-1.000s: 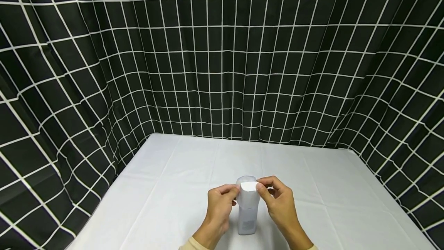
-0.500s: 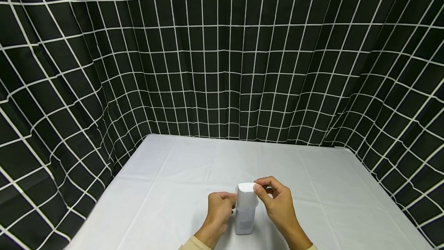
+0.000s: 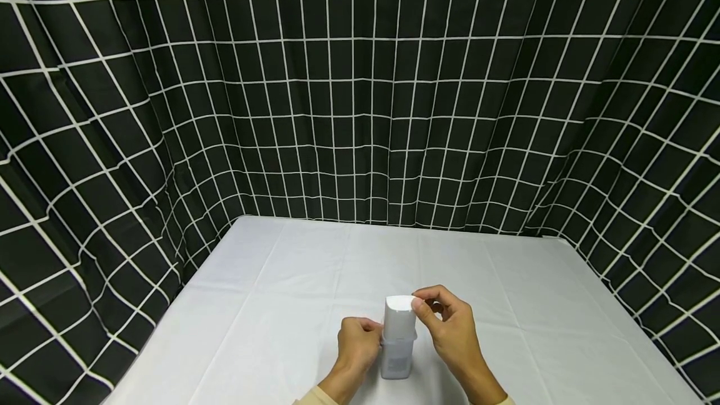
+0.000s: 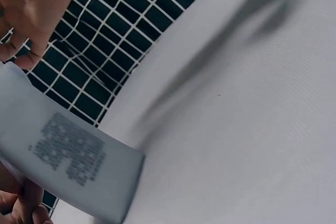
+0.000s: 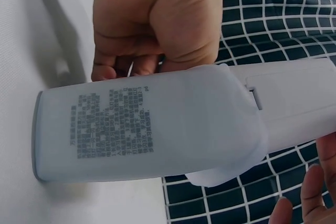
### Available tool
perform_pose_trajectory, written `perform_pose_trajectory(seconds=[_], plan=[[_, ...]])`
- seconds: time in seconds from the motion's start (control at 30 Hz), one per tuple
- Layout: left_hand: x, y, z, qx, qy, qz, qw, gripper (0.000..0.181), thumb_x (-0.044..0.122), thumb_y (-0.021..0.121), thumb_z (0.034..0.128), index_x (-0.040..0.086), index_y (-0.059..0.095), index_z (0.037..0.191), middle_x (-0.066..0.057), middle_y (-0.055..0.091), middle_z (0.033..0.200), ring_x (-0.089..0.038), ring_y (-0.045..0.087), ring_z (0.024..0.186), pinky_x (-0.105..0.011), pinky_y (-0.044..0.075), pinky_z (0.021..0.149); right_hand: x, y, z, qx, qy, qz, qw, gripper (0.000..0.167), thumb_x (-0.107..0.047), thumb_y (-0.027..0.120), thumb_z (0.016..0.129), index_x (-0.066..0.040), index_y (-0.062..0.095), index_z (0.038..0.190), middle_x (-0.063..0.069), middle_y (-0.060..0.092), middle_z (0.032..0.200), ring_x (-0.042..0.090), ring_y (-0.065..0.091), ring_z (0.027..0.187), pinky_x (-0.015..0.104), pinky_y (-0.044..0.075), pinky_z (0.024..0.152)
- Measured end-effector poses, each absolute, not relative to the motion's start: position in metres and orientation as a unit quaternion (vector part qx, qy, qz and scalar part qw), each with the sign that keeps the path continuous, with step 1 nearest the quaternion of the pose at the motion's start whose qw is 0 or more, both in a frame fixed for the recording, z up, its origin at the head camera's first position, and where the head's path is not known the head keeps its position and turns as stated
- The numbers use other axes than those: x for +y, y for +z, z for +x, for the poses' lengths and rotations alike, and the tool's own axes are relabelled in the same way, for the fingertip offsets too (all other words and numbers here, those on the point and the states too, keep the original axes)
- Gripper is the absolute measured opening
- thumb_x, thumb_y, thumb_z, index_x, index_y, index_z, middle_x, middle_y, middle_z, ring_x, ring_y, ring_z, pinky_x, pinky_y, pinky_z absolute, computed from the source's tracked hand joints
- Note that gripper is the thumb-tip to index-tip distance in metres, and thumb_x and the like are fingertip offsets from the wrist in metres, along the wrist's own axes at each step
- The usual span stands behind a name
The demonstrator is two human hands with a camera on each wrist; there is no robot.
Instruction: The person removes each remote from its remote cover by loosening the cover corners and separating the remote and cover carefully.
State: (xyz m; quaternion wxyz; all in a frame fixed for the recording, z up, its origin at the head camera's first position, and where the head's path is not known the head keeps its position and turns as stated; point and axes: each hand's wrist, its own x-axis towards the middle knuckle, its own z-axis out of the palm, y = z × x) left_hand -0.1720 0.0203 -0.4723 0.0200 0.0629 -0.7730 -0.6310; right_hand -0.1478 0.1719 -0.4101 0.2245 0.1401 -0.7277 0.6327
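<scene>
A white remote control stands upright on the white table, its lower part inside a translucent silicone cover with grey print. In the right wrist view the loose rim of the cover spreads around the middle, and the bare end of the remote sticks out. My left hand pinches the cover near its rim on the left side; its fingertips are partly hidden behind the cover. At the top right corner my right hand pinches the bare end of the remote between thumb and forefinger.
The white cloth-covered table extends beyond and to both sides of the hands. A black curtain with a white grid hangs around the far edge and the sides.
The cover's rim has slid down the remote, from its top to about the middle, baring more white. My left hand has moved slightly down with it; the right hand has kept its grip at the top.
</scene>
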Motion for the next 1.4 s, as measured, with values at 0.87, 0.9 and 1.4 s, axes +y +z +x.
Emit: perform_pose_trajectory(seconds=[0.87,0.9,1.4], plan=[[0.019,-0.478,-0.170,-0.781,-0.621,0.063,0.002,0.009,0.003,0.067,0.0862,0.005,0.071,0.078,-0.002,0.060,0.068,-0.015,0.058,0.062,-0.029,0.049,0.055,0.171,-0.411,-0.151,-0.721,0.621,0.185,0.246,0.011,0.004,0.063,0.090,0.000,0.070,0.098,0.009,0.067,0.092,0.018,0.057,0.083,0.027,0.045,0.070],[0.019,-0.477,-0.169,-0.776,-0.626,0.073,-0.002,0.009,0.005,0.067,0.0866,0.005,0.071,0.079,-0.002,0.060,0.069,-0.015,0.057,0.063,-0.030,0.049,0.056,0.171,-0.411,-0.151,-0.720,0.622,0.187,0.243,0.011,0.004,0.063,0.090,0.000,0.070,0.097,0.009,0.067,0.092,0.018,0.058,0.084,0.027,0.045,0.070],[0.011,-0.468,-0.153,-0.674,-0.737,0.032,-0.044,0.025,-0.001,0.056,0.0805,-0.003,0.068,0.102,-0.006,0.064,0.093,-0.022,0.057,0.086,-0.038,0.048,0.075,0.176,-0.416,-0.150,-0.697,0.637,0.204,0.259,0.013,0.011,0.062,0.088,0.003,0.069,0.097,0.015,0.066,0.092,0.019,0.061,0.083,0.025,0.050,0.076]])
